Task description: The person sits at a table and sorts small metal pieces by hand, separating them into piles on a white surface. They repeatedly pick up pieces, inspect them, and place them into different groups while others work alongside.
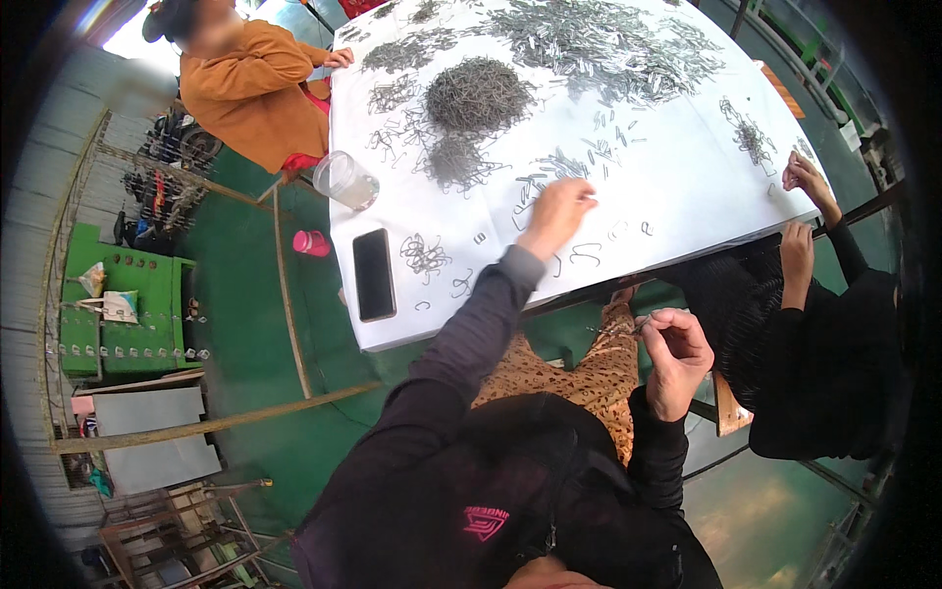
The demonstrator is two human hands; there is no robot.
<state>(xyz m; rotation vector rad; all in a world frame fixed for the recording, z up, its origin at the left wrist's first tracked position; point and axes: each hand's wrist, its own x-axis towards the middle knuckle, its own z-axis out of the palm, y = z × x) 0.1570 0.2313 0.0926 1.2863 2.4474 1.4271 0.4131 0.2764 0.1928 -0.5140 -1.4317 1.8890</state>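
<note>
My left hand [561, 218] is over the near part of the white table, its fingers bent together in a pinch; whatever they hold, if anything, is too small to make out. Just beyond it lie loose short metal strips [561, 165]. My right hand [677, 361] is off the table edge in front of my body, thumb and forefinger pinching thin bent metal wire hooks [628, 329]. Several S-shaped wire hooks [586, 257] lie between my left hand and the near edge, with another small heap of hooks [424, 253] farther left.
A big mound of wire hooks [478, 95] and a wide spread of metal strips [599, 44] cover the far table. At left are a clear plastic tub [346, 181] and a black phone [373, 275]. A person in orange [255, 88] stands far left; another in black [824, 353] sits at right.
</note>
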